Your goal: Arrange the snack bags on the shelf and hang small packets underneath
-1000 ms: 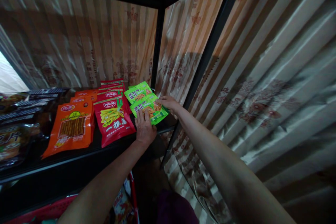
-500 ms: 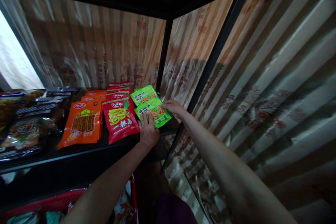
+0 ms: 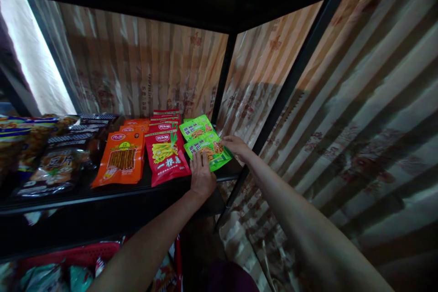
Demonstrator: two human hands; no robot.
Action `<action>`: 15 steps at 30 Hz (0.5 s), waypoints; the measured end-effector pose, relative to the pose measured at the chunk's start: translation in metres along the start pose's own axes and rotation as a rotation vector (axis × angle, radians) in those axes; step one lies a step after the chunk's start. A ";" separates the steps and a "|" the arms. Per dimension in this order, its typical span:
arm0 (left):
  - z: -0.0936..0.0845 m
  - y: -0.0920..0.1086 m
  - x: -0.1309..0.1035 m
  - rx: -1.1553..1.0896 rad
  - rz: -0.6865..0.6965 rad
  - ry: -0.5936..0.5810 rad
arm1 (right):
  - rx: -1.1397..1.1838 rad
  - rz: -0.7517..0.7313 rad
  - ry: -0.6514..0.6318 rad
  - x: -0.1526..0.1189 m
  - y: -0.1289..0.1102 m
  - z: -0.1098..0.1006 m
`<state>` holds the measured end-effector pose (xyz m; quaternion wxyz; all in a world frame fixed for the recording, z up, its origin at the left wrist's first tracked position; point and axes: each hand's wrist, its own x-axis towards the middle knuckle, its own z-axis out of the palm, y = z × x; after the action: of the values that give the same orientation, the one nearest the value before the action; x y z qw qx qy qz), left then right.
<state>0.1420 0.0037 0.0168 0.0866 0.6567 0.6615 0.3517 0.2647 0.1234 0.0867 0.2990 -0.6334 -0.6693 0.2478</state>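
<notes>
On the shelf's (image 3: 230, 172) right end, head view: your left hand (image 3: 203, 178) is resting on the front green bag (image 3: 210, 147), fingers laid out, slightly spread. Your right hand (image 3: 235, 147) is touching its right edge, fingers close together; can't tell if pinching. Red bags (image 3: 166, 153) are lying just left, orange bags (image 3: 119, 159) beyond.
</notes>
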 end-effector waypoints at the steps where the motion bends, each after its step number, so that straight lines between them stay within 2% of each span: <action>1: -0.002 0.001 -0.003 -0.003 0.027 -0.001 | -0.058 -0.040 0.024 -0.002 -0.003 -0.003; 4: -0.010 0.003 -0.018 -0.028 0.113 -0.008 | -0.228 -0.204 0.144 -0.011 -0.020 -0.006; 6: -0.018 -0.001 -0.032 -0.051 0.157 0.000 | -0.267 -0.324 0.179 -0.024 -0.035 0.000; 8: -0.030 -0.010 -0.045 -0.065 0.195 0.035 | -0.253 -0.431 0.111 -0.041 -0.051 0.015; 10: -0.044 -0.026 -0.054 -0.058 0.158 0.112 | -0.226 -0.471 -0.032 -0.058 -0.067 0.037; 12: -0.060 -0.046 -0.057 -0.048 0.021 0.214 | -0.192 -0.414 -0.196 -0.070 -0.081 0.062; 15: -0.081 -0.075 -0.050 -0.050 -0.145 0.317 | -0.167 -0.323 -0.224 -0.068 -0.098 0.095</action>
<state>0.0408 -0.0631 0.0155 0.0226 0.5411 0.7035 0.4601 0.1293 0.0524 0.0836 0.2050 -0.5089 -0.8095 0.2093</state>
